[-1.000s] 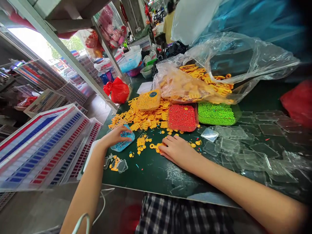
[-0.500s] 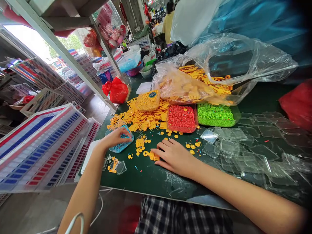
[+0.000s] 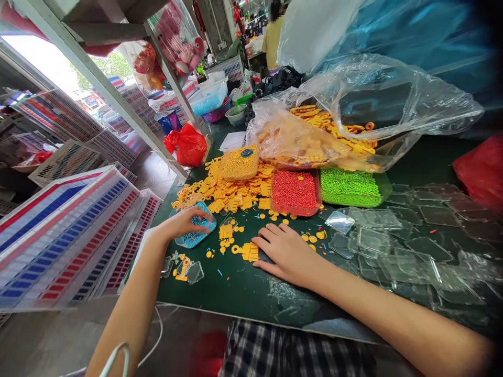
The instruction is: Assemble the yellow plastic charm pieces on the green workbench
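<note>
Dark-green table point(image 3: 239, 296) bears four bead trays point(image 3: 296, 212); left hand point(image 3: 186, 220) curls over the blue tray point(image 3: 193, 243), its grip unclear; right hand point(image 3: 288, 254) lies palm-down, fingers loosely parted, at one yellow piece point(image 3: 248, 252)

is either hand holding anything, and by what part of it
Cannot be told for sure: the left grip is over the blue beads, any pinch unclear; the right grip is at the broad end of the yellow piece, no clear hold.

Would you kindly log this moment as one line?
left hand: over blue bead tray | right hand: at yellow piece, contact unclear | farther back: red bead tray, green bead tray
</note>
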Demonstrator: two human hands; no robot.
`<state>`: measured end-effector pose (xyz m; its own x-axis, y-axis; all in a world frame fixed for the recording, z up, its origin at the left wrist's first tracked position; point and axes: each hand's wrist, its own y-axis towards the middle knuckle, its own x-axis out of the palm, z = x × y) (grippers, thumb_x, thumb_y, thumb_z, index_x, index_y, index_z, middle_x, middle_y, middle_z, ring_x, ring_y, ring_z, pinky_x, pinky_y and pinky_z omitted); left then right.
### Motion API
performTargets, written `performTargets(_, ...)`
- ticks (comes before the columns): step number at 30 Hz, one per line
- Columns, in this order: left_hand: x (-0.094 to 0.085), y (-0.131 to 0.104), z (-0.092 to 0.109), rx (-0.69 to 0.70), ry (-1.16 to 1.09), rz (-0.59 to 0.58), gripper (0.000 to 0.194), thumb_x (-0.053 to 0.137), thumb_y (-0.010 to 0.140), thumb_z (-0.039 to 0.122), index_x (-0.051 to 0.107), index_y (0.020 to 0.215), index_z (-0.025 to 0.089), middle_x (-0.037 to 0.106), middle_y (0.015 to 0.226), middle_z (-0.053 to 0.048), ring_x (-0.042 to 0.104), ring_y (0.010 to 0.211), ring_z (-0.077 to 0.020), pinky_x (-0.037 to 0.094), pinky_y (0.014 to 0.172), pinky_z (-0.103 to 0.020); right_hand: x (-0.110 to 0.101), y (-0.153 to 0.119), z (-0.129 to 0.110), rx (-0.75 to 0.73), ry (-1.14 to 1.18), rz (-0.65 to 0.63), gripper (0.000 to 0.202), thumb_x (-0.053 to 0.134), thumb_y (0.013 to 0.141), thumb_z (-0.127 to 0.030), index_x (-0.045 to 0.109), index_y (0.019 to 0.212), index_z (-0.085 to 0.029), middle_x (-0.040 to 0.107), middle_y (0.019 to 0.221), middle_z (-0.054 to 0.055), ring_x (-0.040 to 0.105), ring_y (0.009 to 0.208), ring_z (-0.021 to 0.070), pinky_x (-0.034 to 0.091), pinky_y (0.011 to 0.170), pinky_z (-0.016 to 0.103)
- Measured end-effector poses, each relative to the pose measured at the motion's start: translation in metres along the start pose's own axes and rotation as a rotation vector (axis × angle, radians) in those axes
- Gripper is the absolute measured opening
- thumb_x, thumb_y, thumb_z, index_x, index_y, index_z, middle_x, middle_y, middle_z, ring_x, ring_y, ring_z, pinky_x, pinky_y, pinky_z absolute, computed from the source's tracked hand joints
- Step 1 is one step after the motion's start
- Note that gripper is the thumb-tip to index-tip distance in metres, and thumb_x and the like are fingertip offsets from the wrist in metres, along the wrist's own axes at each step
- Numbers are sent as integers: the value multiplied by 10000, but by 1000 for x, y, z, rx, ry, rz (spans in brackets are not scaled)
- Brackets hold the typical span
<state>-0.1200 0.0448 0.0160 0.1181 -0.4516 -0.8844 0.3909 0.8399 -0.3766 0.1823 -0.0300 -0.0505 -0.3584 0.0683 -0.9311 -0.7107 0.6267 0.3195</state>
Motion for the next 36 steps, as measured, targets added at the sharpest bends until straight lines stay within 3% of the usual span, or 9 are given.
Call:
performTargets(5, 8, 0, -6, 13, -13, 70, 581, 548, 751, 731, 698, 933, 200, 668, 1024, -66, 603, 973, -242, 448, 904, -348, 2, 0, 1, 14, -3, 22, 364, 643, 855, -470, 633, 1026, -149, 651, 965, 81, 559, 908, 245, 356, 718, 342)
performTargets(13, 15, 3, -2, 29, -37, 71, 619, 453, 789, 752, 676, 827, 175, 670, 936, -77, 609, 879, -224, 480, 844, -338, 0, 1, 1, 28, -16, 8, 369, 617, 876, -469, 629, 1056, -147, 659, 999, 90, 568, 928, 242, 369, 751, 346)
performTargets(19, 14, -2, 1, 4, -63, 79, 515, 509, 813, 659, 692, 850, 179, 694, 922, -65, 620, 852, -216, 490, 815, -325, -2, 0, 1, 23, -20, 17, 355, 622, 876, -456, 635, 1047, -145, 662, 983, 89, 574, 917, 240, 370, 741, 344)
performTargets(25, 18, -5, -2, 18, -123, 184, 509, 602, 762, 646, 676, 1016, 212, 686, 1080, -61, 601, 1012, -238, 457, 937, -350, -2, 0, 1, 26, -28, 2, 346, 611, 885, -452, 640, 1044, -147, 661, 987, 85, 577, 916, 243, 367, 744, 347)
performTargets(36, 19, 2, -1, 29, -63, 87, 538, 492, 806, 689, 664, 813, 179, 662, 924, -72, 604, 873, -218, 477, 837, -342, -1, 0, 2, 11, -38, -9, 335, 610, 886, -447, 628, 1041, -150, 655, 996, 87, 570, 916, 239, 357, 732, 342)
